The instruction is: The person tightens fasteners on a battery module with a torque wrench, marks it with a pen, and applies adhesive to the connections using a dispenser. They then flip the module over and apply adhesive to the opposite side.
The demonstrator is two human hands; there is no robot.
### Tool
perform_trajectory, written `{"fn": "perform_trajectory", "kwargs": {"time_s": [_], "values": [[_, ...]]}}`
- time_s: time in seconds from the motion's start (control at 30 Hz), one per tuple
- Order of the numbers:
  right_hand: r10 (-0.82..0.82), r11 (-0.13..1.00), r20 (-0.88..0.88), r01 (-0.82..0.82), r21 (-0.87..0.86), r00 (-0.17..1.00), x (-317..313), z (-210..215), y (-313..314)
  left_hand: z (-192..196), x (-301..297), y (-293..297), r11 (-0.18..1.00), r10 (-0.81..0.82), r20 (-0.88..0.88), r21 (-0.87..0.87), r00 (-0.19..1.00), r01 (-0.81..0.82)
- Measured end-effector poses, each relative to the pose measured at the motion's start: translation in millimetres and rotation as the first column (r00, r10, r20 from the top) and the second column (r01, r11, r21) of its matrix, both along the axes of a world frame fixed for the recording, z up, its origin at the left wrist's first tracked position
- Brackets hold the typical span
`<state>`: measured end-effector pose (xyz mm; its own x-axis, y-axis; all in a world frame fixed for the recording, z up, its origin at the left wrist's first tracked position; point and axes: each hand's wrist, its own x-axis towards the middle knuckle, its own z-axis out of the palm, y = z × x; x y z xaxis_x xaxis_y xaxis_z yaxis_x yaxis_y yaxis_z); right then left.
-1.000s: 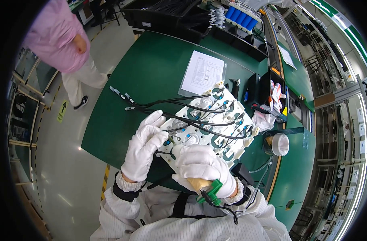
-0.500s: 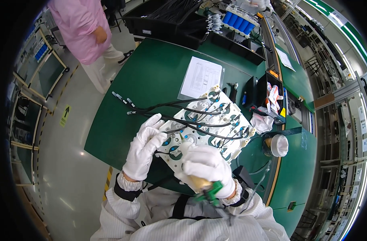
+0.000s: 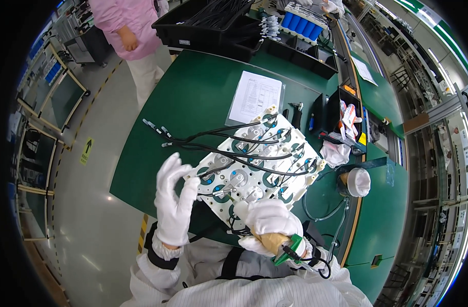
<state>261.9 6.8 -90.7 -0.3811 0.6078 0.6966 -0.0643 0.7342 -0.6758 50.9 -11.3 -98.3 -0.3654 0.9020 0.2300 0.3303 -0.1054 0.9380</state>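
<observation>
A white plate-like assembly [image 3: 237, 178] with round metal parts and dark round openings lies on the green workbench in front of me. Several black cables [image 3: 213, 152] run across it, their pale tips sticking out to the left. At its left edge, my white-gloved left hand [image 3: 173, 202] is raised with fingers and thumb apart, holding nothing. My gloved right hand [image 3: 275, 221] is wrapped round a corded hand tool [image 3: 271, 241] with a tan body and a green rear end, over the near edge of the assembly. The tool's front end is hidden by the glove.
A printed sheet [image 3: 255, 97] lies behind the assembly, beside a black-handled tool [image 3: 297, 115]. To the right are a black box [image 3: 328, 115] of small items and a round container [image 3: 357, 182]. Black bins [image 3: 203, 30] of cables stand at the back; a person in pink [image 3: 126, 25] is beyond.
My left hand has let go of the cable at the assembly and opened, drawing back left. My right hand with the corded tool has shifted right and toward me.
</observation>
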Motion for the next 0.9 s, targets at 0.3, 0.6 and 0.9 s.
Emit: {"fn": "perform_trajectory", "kwargs": {"time_s": [0.3, 0.6, 0.9], "values": [[0.044, 0.999, 0.009, -0.044, 0.0, 0.999, -0.4, -1.8, 0.6, 14.9, 32.6, -50.3, 0.982, 0.018, -0.566, 0.163, 0.824, 0.09], [0.037, 0.999, 0.033, -0.037, -0.011, 0.999, 1.7, -1.0, -2.7, 11.1, 56.5, -57.7, 0.985, -0.034, -0.7, 0.098, 0.713, 0.143], [0.037, 0.999, 0.072, -0.036, -0.01, 0.997, 1.2, 12.3, 2.2, 11.4, 67.6, -56.7, 0.988, -0.126, -0.726, -0.03, 0.676, 0.152]]}}
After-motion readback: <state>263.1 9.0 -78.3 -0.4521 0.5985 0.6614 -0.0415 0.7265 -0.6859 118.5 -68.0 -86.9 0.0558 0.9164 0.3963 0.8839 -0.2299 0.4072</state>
